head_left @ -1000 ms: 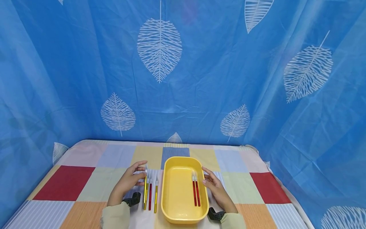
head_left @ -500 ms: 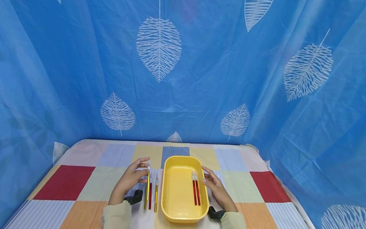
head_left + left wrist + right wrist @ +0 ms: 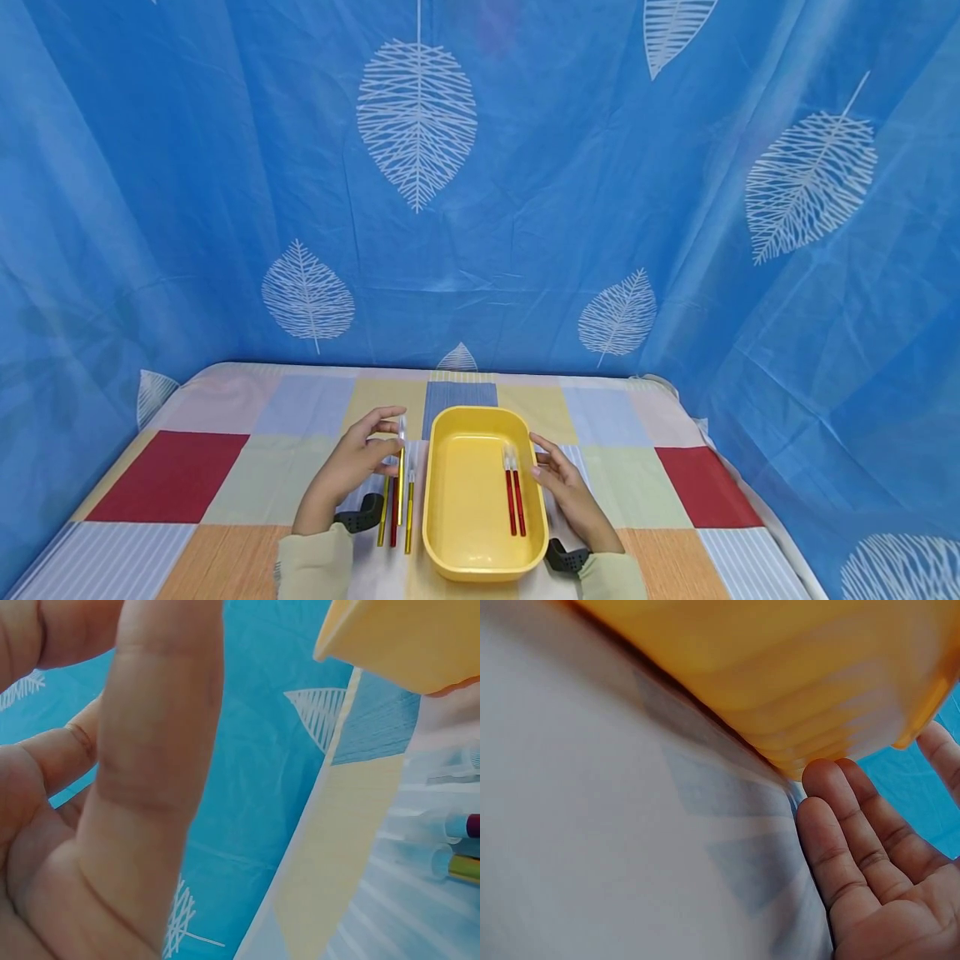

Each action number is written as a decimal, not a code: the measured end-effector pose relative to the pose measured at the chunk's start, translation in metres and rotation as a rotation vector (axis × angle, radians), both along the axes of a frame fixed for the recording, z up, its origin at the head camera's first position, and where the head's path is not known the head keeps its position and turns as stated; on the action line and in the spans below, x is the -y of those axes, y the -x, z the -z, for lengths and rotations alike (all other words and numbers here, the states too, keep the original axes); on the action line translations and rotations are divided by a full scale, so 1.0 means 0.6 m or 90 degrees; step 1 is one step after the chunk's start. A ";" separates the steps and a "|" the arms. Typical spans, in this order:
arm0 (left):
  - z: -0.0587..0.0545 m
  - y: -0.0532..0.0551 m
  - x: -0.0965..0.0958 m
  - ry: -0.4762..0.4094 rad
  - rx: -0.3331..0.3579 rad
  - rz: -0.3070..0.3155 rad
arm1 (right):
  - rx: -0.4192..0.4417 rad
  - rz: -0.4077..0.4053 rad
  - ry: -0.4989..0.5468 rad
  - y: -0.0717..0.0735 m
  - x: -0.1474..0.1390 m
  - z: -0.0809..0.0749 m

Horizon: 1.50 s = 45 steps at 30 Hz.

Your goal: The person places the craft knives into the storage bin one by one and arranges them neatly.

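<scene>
My left hand (image 3: 360,462) pinches a slim gold pen-like stick (image 3: 401,487) by its clear-capped upper end, held over similar sticks on the cloth. Beneath it lie a red stick (image 3: 393,517) and a gold stick (image 3: 383,517), partly hidden by the hand, and another gold stick (image 3: 409,512) is closer to the yellow tray (image 3: 457,567). Two red capped sticks (image 3: 512,500) rest side by side inside the tray's right half. Fairly straight fingers of my right hand (image 3: 568,492) touch the tray's right outer wall and rim. The left wrist view misses the pinched stick.
A patchwork cloth (image 3: 225,483) covers the table. Blue curtain (image 3: 517,250) with white leaf prints hangs behind it and at both sides. Each wrist carries a black camera band.
My left hand has moved right with the gold stick, from above the leftmost sticks towards the tray. The right hand and tray have stayed in place.
</scene>
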<state>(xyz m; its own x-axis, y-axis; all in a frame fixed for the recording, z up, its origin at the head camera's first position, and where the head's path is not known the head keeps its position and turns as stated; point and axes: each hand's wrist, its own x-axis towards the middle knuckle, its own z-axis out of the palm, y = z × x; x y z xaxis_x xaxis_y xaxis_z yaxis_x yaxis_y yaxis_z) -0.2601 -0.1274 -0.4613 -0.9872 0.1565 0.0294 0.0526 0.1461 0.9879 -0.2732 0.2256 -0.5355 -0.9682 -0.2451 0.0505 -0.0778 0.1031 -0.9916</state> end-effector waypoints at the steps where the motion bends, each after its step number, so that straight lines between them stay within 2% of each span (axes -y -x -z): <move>1: -0.002 -0.001 0.000 0.000 0.000 0.001 | -0.002 -0.001 -0.001 -0.001 0.000 -0.001; 8: -0.013 -0.005 -0.002 -0.001 -0.003 -0.003 | 0.000 -0.003 0.013 -0.002 0.000 -0.003; 20: -0.017 -0.005 -0.021 0.002 0.008 -0.004 | 0.005 -0.011 0.017 -0.001 0.000 -0.003; 33: -0.025 -0.007 -0.037 -0.005 -0.021 0.039 | -0.006 -0.007 -0.002 0.001 -0.002 0.001; 37: -0.025 -0.009 -0.046 -0.010 -0.022 0.041 | 0.002 -0.016 0.010 0.003 -0.003 0.002; 45: -0.024 -0.010 -0.061 0.008 -0.041 0.061 | 0.004 -0.010 0.012 0.003 -0.002 0.001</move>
